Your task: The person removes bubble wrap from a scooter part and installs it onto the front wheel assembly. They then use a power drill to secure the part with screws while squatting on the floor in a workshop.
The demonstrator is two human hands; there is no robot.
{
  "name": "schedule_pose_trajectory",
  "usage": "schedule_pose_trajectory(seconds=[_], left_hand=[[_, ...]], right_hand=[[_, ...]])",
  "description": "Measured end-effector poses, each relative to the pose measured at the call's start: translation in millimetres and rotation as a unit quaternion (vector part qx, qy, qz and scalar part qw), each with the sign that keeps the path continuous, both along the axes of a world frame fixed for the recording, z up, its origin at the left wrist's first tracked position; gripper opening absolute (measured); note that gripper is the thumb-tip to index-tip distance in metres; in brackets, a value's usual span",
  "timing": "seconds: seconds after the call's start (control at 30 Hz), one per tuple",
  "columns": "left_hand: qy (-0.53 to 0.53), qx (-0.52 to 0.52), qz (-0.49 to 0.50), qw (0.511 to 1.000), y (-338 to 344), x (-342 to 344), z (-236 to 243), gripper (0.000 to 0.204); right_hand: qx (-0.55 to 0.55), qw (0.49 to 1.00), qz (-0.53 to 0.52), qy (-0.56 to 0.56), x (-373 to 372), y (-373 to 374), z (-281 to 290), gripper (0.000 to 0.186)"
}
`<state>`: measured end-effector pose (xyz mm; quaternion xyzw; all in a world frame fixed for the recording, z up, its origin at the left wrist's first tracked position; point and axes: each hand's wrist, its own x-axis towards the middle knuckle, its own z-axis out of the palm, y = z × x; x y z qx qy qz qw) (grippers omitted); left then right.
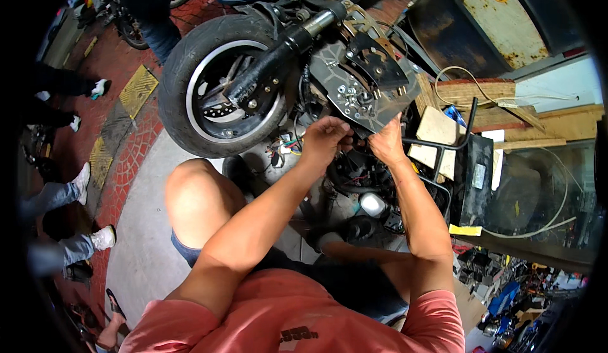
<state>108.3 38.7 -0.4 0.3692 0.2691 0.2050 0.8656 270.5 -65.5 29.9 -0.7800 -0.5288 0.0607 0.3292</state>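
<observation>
My left hand (326,140) is closed, its fingers curled and pinched together at the near edge of a grey patterned panel (329,68). Whatever is between those fingers is too small to make out. Beside it, my right hand (387,143) is closed against the panel's near right edge, with its fingertips hidden. Loose screws and bolts (348,94) lie on the panel, along with a dark curved bracket (380,68). Dark parts and cables (354,169) sit below both hands. To the left is a scooter's front wheel (174,93) with a black fork leg (272,62).
Colored wires (288,145) lie on the floor under the wheel. A black tubular frame (468,128) and wood boards (468,93) stand at the right, near a glass case (544,188). Piled small parts (525,283) fill the lower right. Other people's feet (101,238) are at the left.
</observation>
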Motion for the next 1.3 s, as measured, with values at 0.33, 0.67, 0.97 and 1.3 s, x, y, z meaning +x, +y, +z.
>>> schedule_pose_trajectory(seconds=[0.33, 0.67, 0.97, 1.3], left_hand=[[-0.024, 0.142, 0.033, 0.989, -16.6, 11.0, -16.1, 0.015], [-0.019, 0.114, 0.064, 0.991, -19.6, 10.9, -19.0, 0.012], [-0.049, 0.085, 0.033, 0.995, -12.0, 9.2, -25.6, 0.017], [-0.030, 0.167, 0.050, 0.984, -14.6, 8.3, -21.5, 0.013]], right_hand=[[-0.033, 0.994, -0.054, 0.084, -0.5, -0.7, 9.7, 0.042], [-0.014, 0.988, -0.003, 0.152, 3.0, 1.3, 10.0, 0.040], [0.022, 0.999, -0.021, 0.045, 0.8, 4.4, 4.8, 0.047], [-0.024, 0.993, 0.013, 0.116, 11.4, -0.6, 9.7, 0.043]])
